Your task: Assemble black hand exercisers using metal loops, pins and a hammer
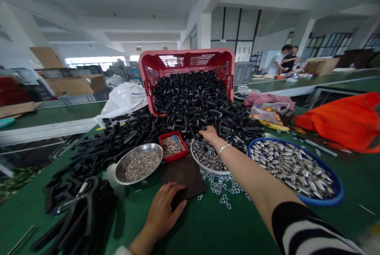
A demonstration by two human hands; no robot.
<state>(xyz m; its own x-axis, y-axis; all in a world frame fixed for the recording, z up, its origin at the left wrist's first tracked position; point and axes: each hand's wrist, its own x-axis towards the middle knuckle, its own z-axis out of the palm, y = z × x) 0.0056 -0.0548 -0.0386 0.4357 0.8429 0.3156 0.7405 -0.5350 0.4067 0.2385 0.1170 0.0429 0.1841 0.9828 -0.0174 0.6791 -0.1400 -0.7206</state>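
Observation:
My left hand (165, 209) rests at the front of the green table, fingers stretched and thumb apart, its fingertips at a dark square pad (187, 177). Nothing shows in it. My right hand (209, 133) reaches forward over a white bowl (194, 156) of small metal parts to the heap of black lever-like parts (190, 96). Its fingers are closed on a black part at the heap's near edge; the fingertips are partly hidden. Loose metal nuts (219, 185) lie below the bowl. Left of it stand a red tray (185, 153) and a steel bowl (118, 174), both holding small metal pieces.
A red crate (142, 77) lies tipped behind the heap. On the right are a blue basin (341, 191) of metal sleeves, bananas (274, 126) and orange cloth (341, 118). Curved black parts (86, 215) are stacked at left front. Two people (282, 61) are at a far bench.

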